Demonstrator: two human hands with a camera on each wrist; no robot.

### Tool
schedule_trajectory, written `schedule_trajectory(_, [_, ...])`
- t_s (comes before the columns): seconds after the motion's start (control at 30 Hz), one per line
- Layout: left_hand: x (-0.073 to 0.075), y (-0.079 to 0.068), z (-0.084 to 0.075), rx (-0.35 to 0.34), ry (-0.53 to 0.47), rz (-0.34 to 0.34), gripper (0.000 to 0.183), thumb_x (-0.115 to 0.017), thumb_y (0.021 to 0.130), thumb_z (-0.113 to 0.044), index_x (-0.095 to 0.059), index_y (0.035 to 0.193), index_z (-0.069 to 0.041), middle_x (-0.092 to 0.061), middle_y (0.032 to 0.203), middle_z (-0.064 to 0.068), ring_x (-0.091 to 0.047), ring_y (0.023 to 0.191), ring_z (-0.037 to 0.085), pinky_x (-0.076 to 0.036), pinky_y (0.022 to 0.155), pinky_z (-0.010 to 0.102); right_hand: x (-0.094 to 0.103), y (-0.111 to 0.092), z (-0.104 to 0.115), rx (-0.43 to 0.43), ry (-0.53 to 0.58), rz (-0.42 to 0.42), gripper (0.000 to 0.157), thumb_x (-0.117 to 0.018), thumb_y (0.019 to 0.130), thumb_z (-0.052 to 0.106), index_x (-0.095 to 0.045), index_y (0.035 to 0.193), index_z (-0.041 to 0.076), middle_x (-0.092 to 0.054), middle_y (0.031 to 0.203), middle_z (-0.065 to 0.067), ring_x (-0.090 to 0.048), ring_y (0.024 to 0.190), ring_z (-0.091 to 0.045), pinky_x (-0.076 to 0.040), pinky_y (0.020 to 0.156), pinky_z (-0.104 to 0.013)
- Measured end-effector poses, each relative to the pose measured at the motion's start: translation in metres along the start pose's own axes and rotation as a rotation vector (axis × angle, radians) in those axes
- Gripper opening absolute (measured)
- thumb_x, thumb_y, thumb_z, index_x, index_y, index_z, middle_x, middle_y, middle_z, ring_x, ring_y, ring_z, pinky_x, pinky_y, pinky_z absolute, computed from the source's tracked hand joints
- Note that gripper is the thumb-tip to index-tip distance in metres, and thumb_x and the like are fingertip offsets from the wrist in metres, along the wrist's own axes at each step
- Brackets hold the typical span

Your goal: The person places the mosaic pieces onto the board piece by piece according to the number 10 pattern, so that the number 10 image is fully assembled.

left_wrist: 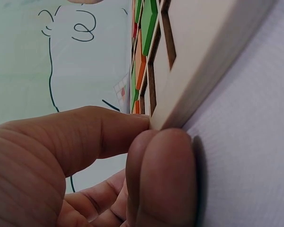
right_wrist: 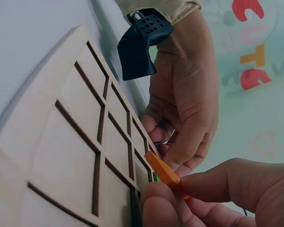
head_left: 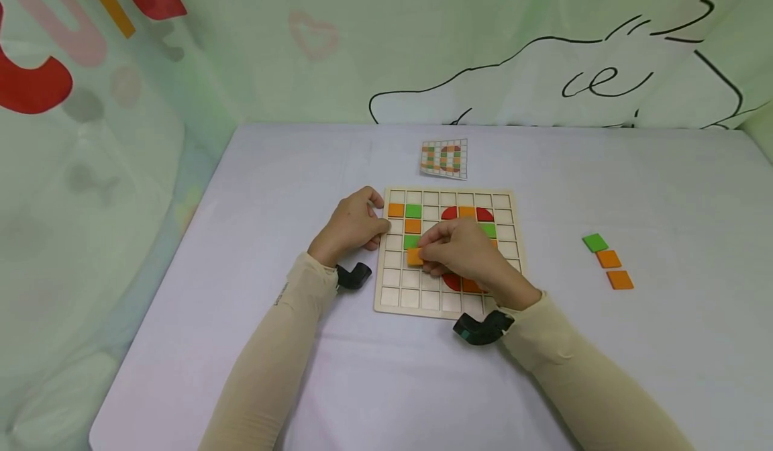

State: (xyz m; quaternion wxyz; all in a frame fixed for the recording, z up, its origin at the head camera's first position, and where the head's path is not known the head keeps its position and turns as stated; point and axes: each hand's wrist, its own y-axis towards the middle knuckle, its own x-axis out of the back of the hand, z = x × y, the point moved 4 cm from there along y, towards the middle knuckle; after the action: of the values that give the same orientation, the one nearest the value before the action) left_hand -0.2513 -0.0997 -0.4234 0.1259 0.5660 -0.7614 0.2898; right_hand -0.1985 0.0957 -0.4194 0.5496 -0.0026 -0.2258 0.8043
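Observation:
A square wooden grid board (head_left: pixel 391 296) lies on the table, some of its cells filled with green, orange and red tiles. Between thumb and fingers, my right hand (head_left: pixel 461 249) pinches an orange square tile (head_left: pixel 414 257) just below a green tile (head_left: pixel 411 241) in the second column. In the right wrist view, that orange tile (right_wrist: pixel 163 171) is tilted over the grid. My left hand (head_left: pixel 353 221) grips the board's left edge, thumb and fingertips meeting at the rim (left_wrist: pixel 199 85) in the left wrist view. Part of the right-hand pattern is hidden beneath my right hand.
Right of the board lie a green tile (head_left: pixel 595 242), an orange tile (head_left: pixel 608 258) and another orange tile (head_left: pixel 620 280). Behind the board, a small pattern card (head_left: pixel 443 158) shows a coloured grid. A printed curtain (head_left: pixel 272 68) hangs behind the white-covered table (head_left: pixel 290 169).

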Motion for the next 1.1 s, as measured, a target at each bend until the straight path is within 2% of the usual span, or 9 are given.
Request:
schedule_trajectory(0.53, [-0.001,0.000,0.001,0.008,-0.012,0.003,0.034,-0.071,0.091,-0.006,-0.053,0.121,-0.006,-0.063,0.083,0.011,-0.064,0.055,0.016,-0.061,0.054,0.028,-0.005,0.000,0.000,0.010,-0.038,-0.012,0.012,-0.071,0.094,0.003,-0.072,0.103,-0.004,-0.074,0.086,-0.012,-0.072,0.069,-0.017,-0.064,0.066,-0.029])
schedule_trajectory(0.9, [-0.001,0.001,0.000,0.008,-0.018,-0.002,0.033,-0.070,0.091,-0.005,-0.053,0.120,-0.005,-0.063,0.083,0.011,-0.064,0.056,0.016,-0.061,0.054,0.028,-0.005,-0.003,0.002,0.047,-0.054,-0.004,0.011,-0.070,0.095,0.004,-0.072,0.102,-0.004,-0.073,0.083,-0.011,-0.070,0.068,-0.018,-0.064,0.065,-0.029])
schedule_trajectory(1.0, [-0.001,0.000,0.000,0.012,-0.020,-0.003,0.033,-0.070,0.092,-0.005,-0.053,0.120,-0.005,-0.062,0.083,0.011,-0.064,0.055,0.016,-0.061,0.054,0.028,0.000,-0.006,0.003,0.055,-0.068,-0.003,0.014,-0.070,0.096,0.007,-0.071,0.106,-0.004,-0.073,0.085,-0.012,-0.070,0.070,-0.019,-0.064,0.068,-0.029])
schedule_trajectory(1.1, [-0.001,0.000,0.000,0.022,-0.021,-0.002,0.033,-0.070,0.092,-0.005,-0.053,0.120,-0.006,-0.062,0.083,0.011,-0.064,0.055,0.016,-0.061,0.054,0.027,0.015,-0.013,0.004,0.062,-0.106,-0.042,0.018,-0.070,0.097,0.010,-0.072,0.109,-0.003,-0.072,0.090,-0.014,-0.070,0.073,-0.021,-0.064,0.069,-0.029])
